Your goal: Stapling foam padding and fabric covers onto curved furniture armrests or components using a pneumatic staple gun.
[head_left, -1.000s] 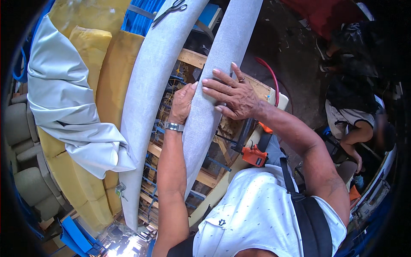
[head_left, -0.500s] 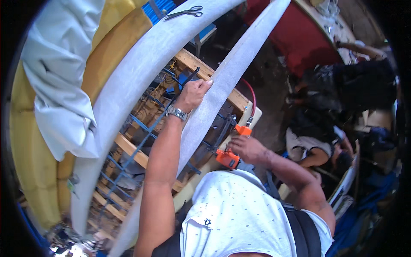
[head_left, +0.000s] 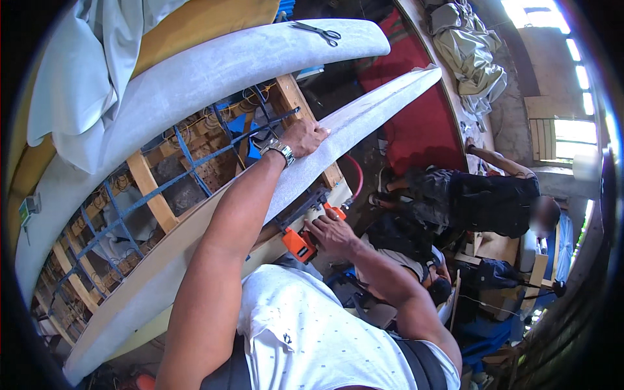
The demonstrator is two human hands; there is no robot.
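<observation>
A long, pale grey fabric-covered strip (head_left: 374, 116) runs diagonally over an upholstery frame. My left hand (head_left: 304, 138), with a metal watch at the wrist, is closed on the strip's upper edge, fingers pressed together at the fabric. Below that edge my right hand (head_left: 333, 235) is wrapped round an orange staple gun (head_left: 299, 244), which has a red air hose (head_left: 358, 174) trailing from it. The staple gun's nose lies close to the strip's lower side; whether it touches is hard to see. Beyond is a second, curved grey padded piece (head_left: 214, 68) with black-handled scissors (head_left: 318, 30) lying on it.
Wooden rails (head_left: 151, 190) and blue webbing (head_left: 153, 188) span the frame's open middle. Loose white-grey fabric (head_left: 81, 91) drapes over the far left. A standing person (head_left: 487, 200) and a bent-over person (head_left: 416, 250) are at the right, near a red panel (head_left: 416, 97).
The view has turned, bringing the wall and the standing person into sight. My left hand still grips the strip; the staple gun stays in my right hand beside it.
</observation>
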